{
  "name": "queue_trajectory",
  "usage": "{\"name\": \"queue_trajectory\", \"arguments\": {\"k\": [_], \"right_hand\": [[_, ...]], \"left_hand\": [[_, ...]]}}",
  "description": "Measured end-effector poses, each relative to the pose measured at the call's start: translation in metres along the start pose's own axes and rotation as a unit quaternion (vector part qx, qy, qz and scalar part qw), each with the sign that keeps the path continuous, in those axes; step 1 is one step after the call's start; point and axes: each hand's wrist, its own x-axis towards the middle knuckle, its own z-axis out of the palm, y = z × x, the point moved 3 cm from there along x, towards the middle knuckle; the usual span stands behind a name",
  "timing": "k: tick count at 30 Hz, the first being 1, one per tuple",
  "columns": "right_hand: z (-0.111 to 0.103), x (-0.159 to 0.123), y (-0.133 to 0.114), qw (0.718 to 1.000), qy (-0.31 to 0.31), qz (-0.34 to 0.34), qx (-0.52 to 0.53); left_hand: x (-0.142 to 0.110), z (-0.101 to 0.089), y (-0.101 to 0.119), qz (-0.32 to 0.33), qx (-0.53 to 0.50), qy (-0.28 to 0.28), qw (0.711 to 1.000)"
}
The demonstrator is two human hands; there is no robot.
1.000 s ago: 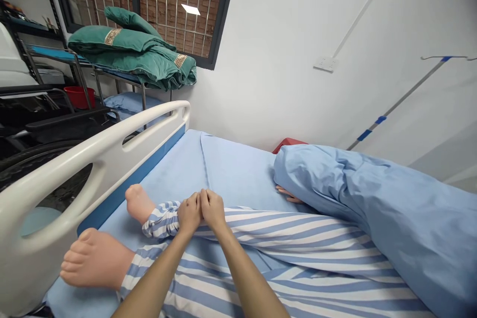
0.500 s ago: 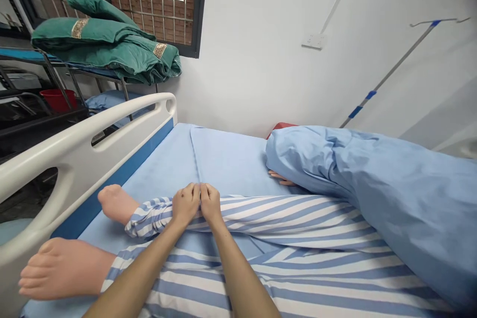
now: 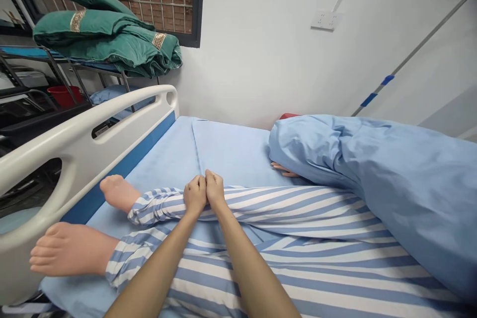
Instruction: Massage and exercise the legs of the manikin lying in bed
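Observation:
A manikin lies on a hospital bed in blue-and-white striped trousers point(image 3: 283, 208). My left hand point(image 3: 195, 196) and my right hand point(image 3: 215, 190) sit side by side on the far trouser leg, fingers curled and pressed into the fabric, thumbs nearly touching. The manikin's far foot point(image 3: 115, 191) sticks out left of my hands. Its near foot point(image 3: 70, 250) lies at the lower left. A light blue blanket point(image 3: 372, 179) is bunched over the manikin's upper body at the right, and a manikin hand point(image 3: 283, 170) peeks from under it.
The white footboard point(image 3: 78, 144) with a blue panel runs along the left of the blue sheet point(image 3: 227, 146). Behind it a rack holds folded green quilts point(image 3: 112, 39), a red basin point(image 3: 69, 94) below. A wall socket point(image 3: 325, 20) and an IV pole point(image 3: 406, 57) are at the back right.
My hands have closed tighter on the far trouser leg and shifted slightly right along it. The camera has swung a little, so the view has moved.

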Motion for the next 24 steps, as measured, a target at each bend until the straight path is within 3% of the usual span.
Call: {"name": "queue_trajectory", "arguments": {"k": [4,8,13,17,24], "right_hand": [[-0.019,0.002,-0.016,0.987,-0.032,-0.067,-0.142],[-0.039,-0.005,-0.011,0.973,0.001,-0.11,-0.205],[-0.045,-0.009,0.006,0.977,0.025,-0.101,-0.186],[-0.044,-0.008,0.007,0.984,0.034,-0.088,-0.152],[-0.053,-0.002,0.007,0.997,0.042,-0.056,-0.013]], "left_hand": [[-0.002,0.0,0.007,-0.006,0.044,-0.016,0.999],[-0.003,0.002,0.007,-0.004,0.074,-0.015,0.997],[-0.003,0.004,0.006,0.002,0.122,-0.022,0.992],[-0.001,0.008,0.02,-0.004,0.17,-0.042,0.985],[0.007,0.031,0.058,-0.036,-0.055,-0.009,0.998]]}}
